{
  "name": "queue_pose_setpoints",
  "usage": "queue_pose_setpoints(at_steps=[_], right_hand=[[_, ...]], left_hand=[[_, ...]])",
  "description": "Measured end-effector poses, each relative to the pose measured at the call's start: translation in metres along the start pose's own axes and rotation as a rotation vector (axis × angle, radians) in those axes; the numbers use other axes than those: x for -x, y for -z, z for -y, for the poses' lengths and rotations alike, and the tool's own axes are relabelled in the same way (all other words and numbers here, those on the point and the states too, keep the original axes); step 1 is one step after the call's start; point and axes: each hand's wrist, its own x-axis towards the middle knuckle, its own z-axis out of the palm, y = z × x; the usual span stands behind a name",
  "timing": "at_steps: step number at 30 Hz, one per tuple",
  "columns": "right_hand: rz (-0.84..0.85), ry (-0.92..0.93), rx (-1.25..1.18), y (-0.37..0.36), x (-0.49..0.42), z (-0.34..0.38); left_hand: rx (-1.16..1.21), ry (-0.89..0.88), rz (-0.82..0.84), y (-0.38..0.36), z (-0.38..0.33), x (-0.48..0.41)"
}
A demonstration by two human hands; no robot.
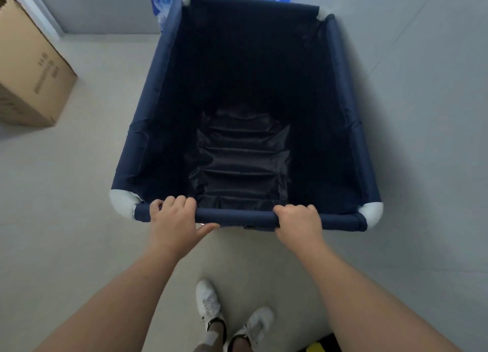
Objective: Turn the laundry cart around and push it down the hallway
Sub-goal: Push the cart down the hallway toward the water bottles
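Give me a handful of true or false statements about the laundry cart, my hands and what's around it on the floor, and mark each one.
1. Both hands grip the near rail of the cart. True: the left hand and the right hand are closed over the near rail of the cart.
2. The cart is full of towels. False: only its dark fabric lining shows inside.
3. A cardboard box stands on the floor to the left of the cart. True.
4. The cart's corner joints are black. False: the corner joints are white.
5. The person is barefoot. False: white shoes show below.
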Motion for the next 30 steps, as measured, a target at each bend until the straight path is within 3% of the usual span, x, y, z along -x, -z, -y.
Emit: queue_pose_setpoints(at_steps=[30], right_hand=[[0.025,0.085,-0.033,0.010,-0.047,-0.036]], left_hand=[[-0.084,0.012,0.043,0.002,-0.017,-0.044]])
